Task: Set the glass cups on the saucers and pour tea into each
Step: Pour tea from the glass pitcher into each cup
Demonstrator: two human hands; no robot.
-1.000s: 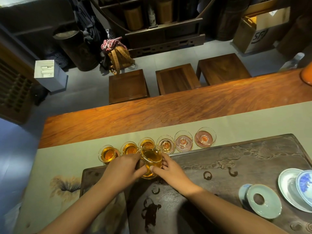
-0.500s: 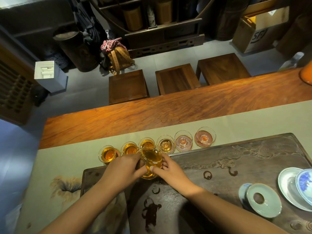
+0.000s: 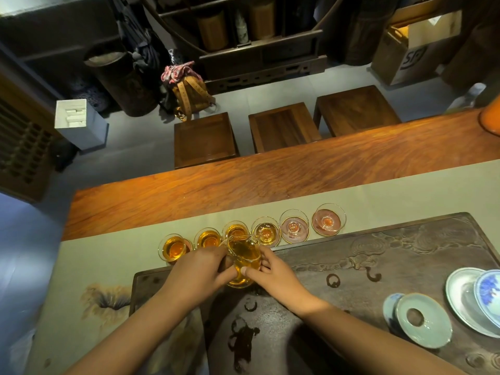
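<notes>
Dark carved stone fills the near part of the bench (image 3: 270, 182): a tea tray (image 3: 405, 255) with wet ring marks, lying on a grey-green cloth runner (image 3: 89, 255). On the tray's right end sit a pale celadon lid (image 3: 423, 319) with a round hole and, beside it, a saucer (image 3: 460, 296) carrying a blue-and-white bowl (image 3: 488, 290) cut off by the frame edge.

Both forearms reach in from the bottom. The left hand (image 3: 197, 269) curls its fingers round the left side of a glass pitcher (image 3: 243, 259) full of amber tea, thumb pressed on the near wall. The right hand (image 3: 273, 273) steadies the pitcher's right side with thumb and fingertips. The pitcher is tilted away, its lip over the row of cups.

Just beyond the tray edge, six glass cups stand in a line on the runner, each on its own saucer. The first cup (image 3: 173, 249), second cup (image 3: 209, 239) and third cup (image 3: 236, 230) hold amber tea. The fourth cup (image 3: 266, 232), just past the pitcher's lip, holds a shallower amount. The fifth cup (image 3: 294, 226) and sixth cup (image 3: 328, 220) look empty, showing pinkish saucers beneath.

Past the bench's bare reddish wood, three square wooden stools (image 3: 281, 125) stand on a grey floor, with a backpack (image 3: 186, 90) and dark shelving behind.
</notes>
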